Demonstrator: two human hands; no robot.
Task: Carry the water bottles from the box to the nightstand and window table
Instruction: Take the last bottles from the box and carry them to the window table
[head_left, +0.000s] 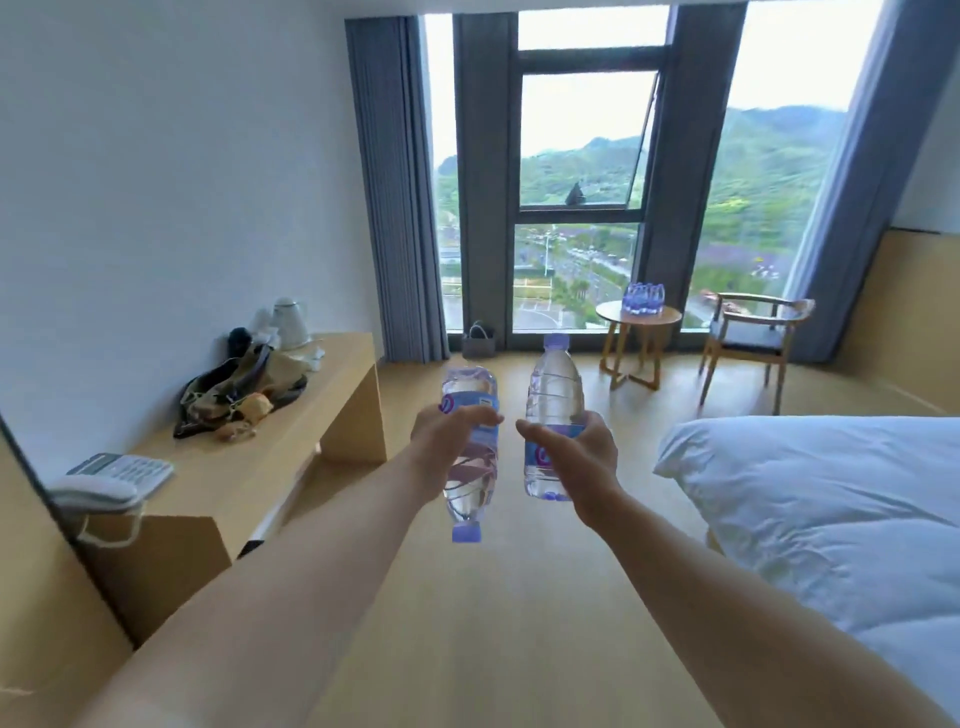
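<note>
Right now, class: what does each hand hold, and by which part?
The left hand grips an upside-down water bottle around its labelled middle; the right hand grips an upright water bottle around its labelled middle.

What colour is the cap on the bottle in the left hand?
Light purple; the upside-down bottle's cap shows in the head view.

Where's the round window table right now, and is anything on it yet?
In the head view the round window table stands far right of centre at the window, left of the wooden armchair. A cluster of water bottles already stands on it.
</note>
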